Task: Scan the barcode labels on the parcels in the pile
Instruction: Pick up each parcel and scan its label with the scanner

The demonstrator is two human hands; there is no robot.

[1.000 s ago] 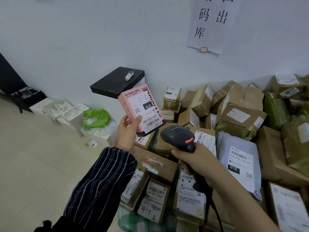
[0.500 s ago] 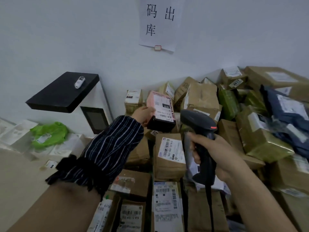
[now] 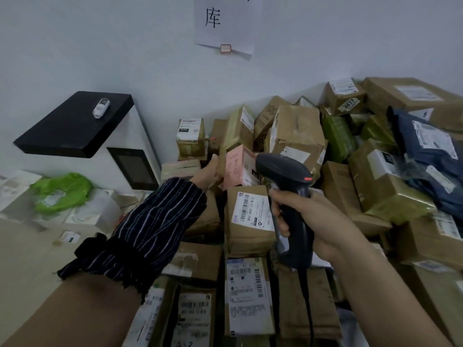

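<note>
Atop the pile (image 3: 297, 132), pink labelled box (image 3: 236, 166) in left grip (image 3: 209, 172), scanner (image 3: 283, 169) in right grip (image 3: 309, 221)

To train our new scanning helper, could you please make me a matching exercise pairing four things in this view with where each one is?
Things:
1 pink box
2 barcode scanner
3 green bag
4 small white device

Places:
A on the black machine top
B gripped in the right hand
C beside the left hand, among the brown parcels
D among the white boxes, far left

Pairs: 1-C, 2-B, 3-D, 4-A
</note>
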